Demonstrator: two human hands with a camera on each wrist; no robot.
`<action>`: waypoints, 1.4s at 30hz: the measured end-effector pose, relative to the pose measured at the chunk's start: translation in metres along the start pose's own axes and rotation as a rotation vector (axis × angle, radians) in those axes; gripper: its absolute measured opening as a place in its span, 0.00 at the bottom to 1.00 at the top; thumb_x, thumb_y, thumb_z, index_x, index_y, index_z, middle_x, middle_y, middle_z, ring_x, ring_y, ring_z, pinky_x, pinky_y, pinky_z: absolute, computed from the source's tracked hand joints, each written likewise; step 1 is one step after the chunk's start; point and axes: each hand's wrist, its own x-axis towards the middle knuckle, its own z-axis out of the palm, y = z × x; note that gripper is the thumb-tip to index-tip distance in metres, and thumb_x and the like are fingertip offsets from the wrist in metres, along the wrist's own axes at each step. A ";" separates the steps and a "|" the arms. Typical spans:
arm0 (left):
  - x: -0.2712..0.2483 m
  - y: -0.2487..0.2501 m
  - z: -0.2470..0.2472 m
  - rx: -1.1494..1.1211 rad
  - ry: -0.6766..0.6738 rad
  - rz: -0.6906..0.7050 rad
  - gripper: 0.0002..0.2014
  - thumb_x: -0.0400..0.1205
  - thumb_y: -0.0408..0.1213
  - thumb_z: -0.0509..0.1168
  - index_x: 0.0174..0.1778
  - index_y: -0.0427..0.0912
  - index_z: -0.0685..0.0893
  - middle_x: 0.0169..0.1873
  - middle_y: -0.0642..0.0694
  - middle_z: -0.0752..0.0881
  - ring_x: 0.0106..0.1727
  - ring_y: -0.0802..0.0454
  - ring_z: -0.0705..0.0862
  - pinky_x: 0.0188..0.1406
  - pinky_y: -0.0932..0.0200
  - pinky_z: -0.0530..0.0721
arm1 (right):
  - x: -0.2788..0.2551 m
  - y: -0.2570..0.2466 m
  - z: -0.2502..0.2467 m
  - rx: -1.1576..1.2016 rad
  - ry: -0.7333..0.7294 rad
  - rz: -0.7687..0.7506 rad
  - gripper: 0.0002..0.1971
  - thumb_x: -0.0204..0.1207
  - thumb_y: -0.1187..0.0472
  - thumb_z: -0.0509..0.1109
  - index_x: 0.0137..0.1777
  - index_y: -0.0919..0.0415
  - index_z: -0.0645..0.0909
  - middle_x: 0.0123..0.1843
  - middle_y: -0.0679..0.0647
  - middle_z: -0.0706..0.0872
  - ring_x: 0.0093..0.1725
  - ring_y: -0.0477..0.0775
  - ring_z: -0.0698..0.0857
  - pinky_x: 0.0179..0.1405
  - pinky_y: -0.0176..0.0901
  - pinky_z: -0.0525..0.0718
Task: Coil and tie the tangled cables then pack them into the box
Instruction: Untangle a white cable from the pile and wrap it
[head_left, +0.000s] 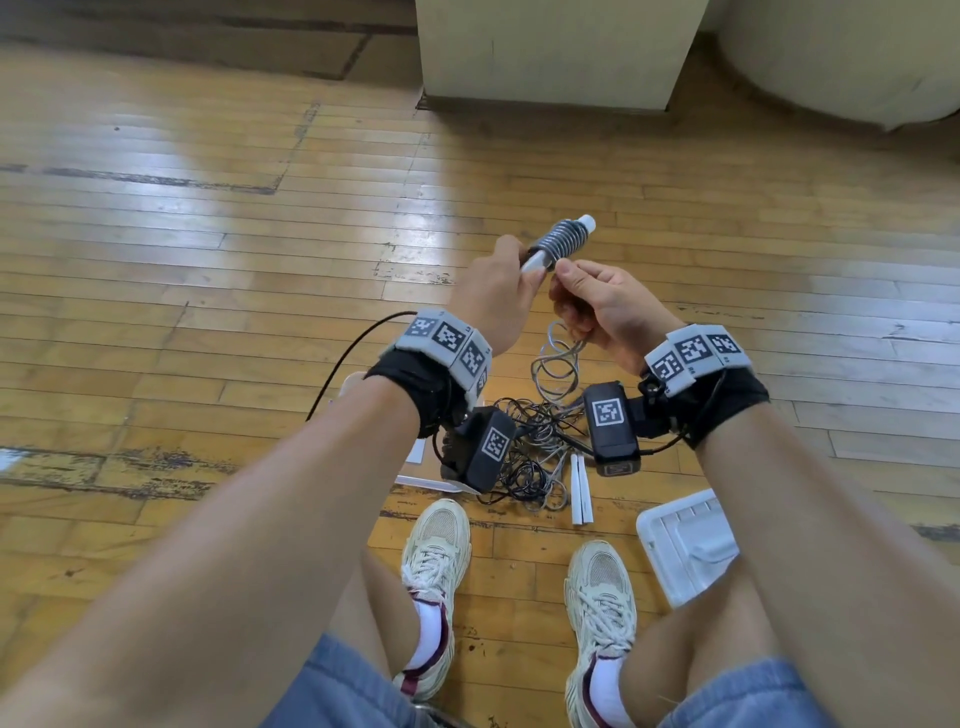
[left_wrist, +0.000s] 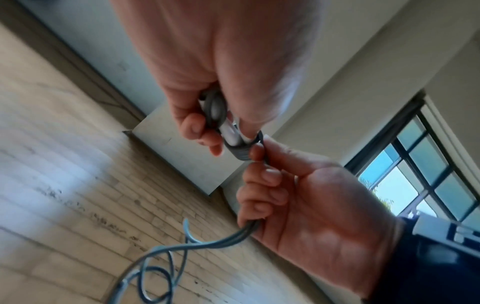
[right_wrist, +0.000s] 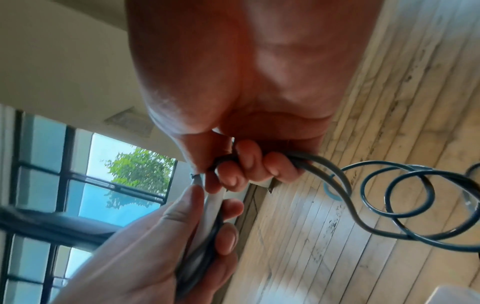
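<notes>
In the head view my left hand (head_left: 506, 283) grips a white rod (head_left: 586, 222) with grey cable (head_left: 563, 240) wound tightly round it. My right hand (head_left: 582, 291) pinches the same cable just below the coil. Loose loops (head_left: 558, 364) hang from that hand down to a tangle of black and grey cables (head_left: 530, 447) on the floor. The left wrist view shows my left hand (left_wrist: 207, 127) around the rod (left_wrist: 230, 133) and the right hand (left_wrist: 285, 191) curled round the cable (left_wrist: 233, 236). A white plastic box (head_left: 685, 545) lies on the floor at right.
Two white rods (head_left: 582, 491) lie beside the tangle, and white pieces (head_left: 431, 483) lie to its left. My shoes (head_left: 436, 571) stand just before the pile. A cream pillar base (head_left: 550, 57) rises ahead on the wooden floor (head_left: 208, 234).
</notes>
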 end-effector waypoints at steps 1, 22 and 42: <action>0.001 -0.001 0.001 -0.047 0.017 -0.008 0.13 0.90 0.43 0.57 0.62 0.37 0.77 0.47 0.41 0.88 0.42 0.42 0.85 0.43 0.42 0.85 | 0.000 0.000 0.002 0.045 0.008 0.007 0.17 0.90 0.54 0.59 0.41 0.60 0.77 0.28 0.51 0.74 0.27 0.47 0.65 0.29 0.41 0.63; 0.005 0.007 -0.002 -0.367 -0.043 -0.159 0.20 0.91 0.45 0.57 0.49 0.32 0.85 0.33 0.41 0.88 0.23 0.52 0.79 0.22 0.58 0.74 | 0.006 0.000 -0.005 0.159 0.325 -0.075 0.19 0.74 0.57 0.80 0.62 0.58 0.81 0.34 0.50 0.80 0.26 0.42 0.73 0.27 0.36 0.71; 0.010 0.005 0.016 0.158 0.069 0.029 0.18 0.89 0.48 0.58 0.61 0.35 0.74 0.44 0.40 0.84 0.41 0.40 0.80 0.39 0.47 0.77 | 0.010 0.001 -0.016 -0.078 0.169 -0.038 0.10 0.89 0.62 0.61 0.46 0.60 0.79 0.32 0.53 0.82 0.28 0.46 0.73 0.28 0.37 0.69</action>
